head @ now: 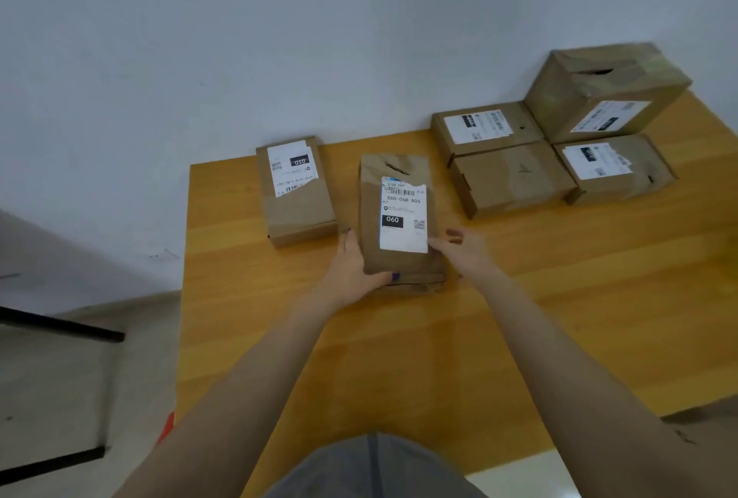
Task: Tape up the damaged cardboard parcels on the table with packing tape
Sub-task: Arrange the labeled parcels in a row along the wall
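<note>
The 060 parcel (399, 214) sits mid worktop (399, 358). The left hand (351, 266) has its fingers clamped on the near-left corner. The right hand (463, 248) is blurry, fingers apart, just beside the right edge. I'd grip both sides and turn the torn far end toward you.

Matt cardboard parcels (401, 218), glossy wooden table (399, 358)
</note>
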A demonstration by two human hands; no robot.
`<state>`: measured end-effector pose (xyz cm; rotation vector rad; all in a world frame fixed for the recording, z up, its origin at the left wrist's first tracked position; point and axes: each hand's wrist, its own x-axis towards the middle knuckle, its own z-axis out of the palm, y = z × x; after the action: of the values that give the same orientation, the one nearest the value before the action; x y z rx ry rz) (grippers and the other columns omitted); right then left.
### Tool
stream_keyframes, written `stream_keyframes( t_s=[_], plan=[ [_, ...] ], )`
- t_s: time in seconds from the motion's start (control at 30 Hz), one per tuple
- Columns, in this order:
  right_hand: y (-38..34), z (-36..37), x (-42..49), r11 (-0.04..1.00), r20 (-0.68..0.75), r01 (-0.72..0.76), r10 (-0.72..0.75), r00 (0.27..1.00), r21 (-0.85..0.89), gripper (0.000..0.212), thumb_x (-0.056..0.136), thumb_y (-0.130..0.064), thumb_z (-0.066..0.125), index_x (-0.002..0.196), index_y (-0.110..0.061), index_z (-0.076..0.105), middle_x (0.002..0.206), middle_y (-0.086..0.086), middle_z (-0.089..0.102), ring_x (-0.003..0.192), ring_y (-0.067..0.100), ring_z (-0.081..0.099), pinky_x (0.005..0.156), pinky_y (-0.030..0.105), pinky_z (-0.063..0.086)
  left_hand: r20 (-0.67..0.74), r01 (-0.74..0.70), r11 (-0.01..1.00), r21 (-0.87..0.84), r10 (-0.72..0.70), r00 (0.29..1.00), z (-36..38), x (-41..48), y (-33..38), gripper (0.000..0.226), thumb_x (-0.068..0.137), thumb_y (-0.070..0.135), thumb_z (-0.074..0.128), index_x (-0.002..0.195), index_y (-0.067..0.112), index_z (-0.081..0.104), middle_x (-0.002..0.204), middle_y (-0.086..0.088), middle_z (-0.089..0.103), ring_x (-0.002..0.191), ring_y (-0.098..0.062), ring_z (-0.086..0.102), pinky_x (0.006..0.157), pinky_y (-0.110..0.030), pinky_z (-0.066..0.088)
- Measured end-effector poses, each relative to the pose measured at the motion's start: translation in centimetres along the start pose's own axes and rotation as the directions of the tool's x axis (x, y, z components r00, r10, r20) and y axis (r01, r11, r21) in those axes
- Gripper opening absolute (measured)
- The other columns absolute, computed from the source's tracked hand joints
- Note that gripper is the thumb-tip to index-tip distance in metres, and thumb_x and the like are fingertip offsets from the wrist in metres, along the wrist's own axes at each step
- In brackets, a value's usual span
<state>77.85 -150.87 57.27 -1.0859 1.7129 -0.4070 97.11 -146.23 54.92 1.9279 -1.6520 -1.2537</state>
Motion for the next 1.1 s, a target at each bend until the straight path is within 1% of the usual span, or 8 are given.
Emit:
stream_keyframes(
  t_s=[0.07, 0.13, 0.27, 0.43, 0.63, 0.8, 0.93, 1.1],
  plan=[
    [1.4, -0.1, -0.9, 0.983, 0.153, -0.163, 0.149, 0.977, 0.088, 0.062, 0.091, -0.05, 0.057, 0.14, -0.015, 0.041, 0.138, 0.006, 0.049, 0.114, 0.026, 0.054, 0.086, 0.043, 0.048, 0.125, 0.002, 0.999, -0.047, 0.004, 0.992, 0.2, -0.8, -1.5, 0.103, 0.074, 0.051, 0.073, 0.15, 0.017, 0.012, 0.148, -0.001, 0.033, 0.134, -0.02, 0.036, 0.109, -0.036, 0.034],
    [2.2, 0.1, -1.3, 0.962, 0.223, -0.237, 0.203, 0.953, 0.138, 0.067, 0.089, -0.06, 0.051, 0.14, -0.018, 0.04, 0.138, 0.006, 0.048, 0.105, 0.027, 0.059, 0.077, 0.045, 0.053, 0.143, 0.007, 0.999, 0.031, -0.011, 0.99, 0.4, -1.1, -2.4, 0.098, 0.072, 0.062, 0.066, 0.148, 0.021, 0.019, 0.145, -0.003, 0.041, 0.13, -0.022, 0.042, 0.105, -0.041, 0.039],
    [1.6, 0.7, -0.9, 0.946, 0.195, -0.245, 0.205, 0.959, 0.213, 0.067, 0.092, -0.055, 0.051, 0.145, -0.016, 0.036, 0.141, 0.013, 0.045, 0.09, 0.031, 0.065, 0.059, 0.039, 0.059, 0.069, -0.003, 0.998, 0.064, -0.001, 0.998, 0.8, -0.2, -2.2, 0.076, 0.087, 0.042, 0.064, 0.146, 0.015, 0.024, 0.138, -0.009, 0.047, 0.124, -0.027, 0.047, 0.098, -0.036, 0.042],
    [0.9, 0.3, 0.2, 0.947, 0.102, -0.162, 0.138, 0.985, 0.279, 0.054, 0.094, -0.036, 0.06, 0.139, -0.01, 0.046, 0.122, 0.011, 0.057, 0.077, 0.023, 0.063, 0.071, 0.035, 0.058, -0.007, -0.019, 0.991, 0.134, 0.02, 1.0, 0.7, 1.6, -1.3, 0.067, 0.091, 0.037, 0.058, 0.146, 0.011, 0.028, 0.13, -0.013, 0.054, 0.113, -0.031, 0.054, 0.091, -0.039, 0.046],
    [0.4, -0.7, 1.9, 0.959, -0.129, 0.037, 0.0, 0.992, 0.282, 0.037, 0.096, -0.036, 0.055, 0.122, -0.01, 0.057, 0.09, -0.001, 0.059, 0.076, 0.018, 0.061, 0.076, 0.031, 0.058, -0.112, -0.086, 0.985, 0.152, 0.103, 0.988, 0.7, 3.4, 0.9, 0.056, 0.093, 0.034, 0.057, 0.142, 0.015, 0.039, 0.129, -0.008, 0.056, 0.109, -0.027, 0.056, 0.09, -0.043, 0.049],
    [-0.4, -0.7, 4.1, 0.933, -0.206, 0.062, 0.013, 0.979, 0.354, 0.026, 0.097, -0.025, 0.056, 0.117, -0.009, 0.055, 0.103, 0.003, 0.061, 0.098, 0.019, 0.062, 0.083, 0.032, 0.055, -0.149, -0.045, 0.986, 0.16, 0.069, 0.986, 1.0, 5.6, 3.2, 0.042, 0.095, 0.025, 0.054, 0.133, 0.012, 0.045, 0.126, -0.011, 0.059, 0.101, -0.031, 0.061, 0.083, -0.045, 0.053],
    [-0.7, -0.4, 5.4, 0.852, -0.235, 0.015, 0.126, 0.964, 0.523, 0.039, 0.094, -0.014, 0.059, 0.129, -0.002, 0.047, 0.117, 0.011, 0.06, 0.102, 0.022, 0.063, 0.082, 0.027, 0.054, -0.168, -0.025, 0.982, 0.186, 0.056, 0.984, 1.5, 7.0, 4.3, 0.043, 0.095, 0.025, 0.053, 0.135, 0.012, 0.045, 0.118, -0.014, 0.063, 0.1, -0.034, 0.061, 0.083, -0.045, 0.052],
    [-0.6, -0.3, 6.8, 0.827, -0.237, -0.007, 0.169, 0.957, 0.562, 0.042, 0.091, -0.013, 0.063, 0.13, -0.005, 0.05, 0.095, 0.001, 0.062, 0.082, 0.015, 0.061, 0.088, 0.035, 0.055, -0.19, 0.006, 0.985, 0.174, 0.028, 0.981, 2.1, 7.6, 4.9, 0.045, 0.094, 0.025, 0.054, 0.136, 0.014, 0.045, 0.119, -0.017, 0.063, 0.107, -0.038, 0.058, 0.086, -0.046, 0.05]
  ],
)
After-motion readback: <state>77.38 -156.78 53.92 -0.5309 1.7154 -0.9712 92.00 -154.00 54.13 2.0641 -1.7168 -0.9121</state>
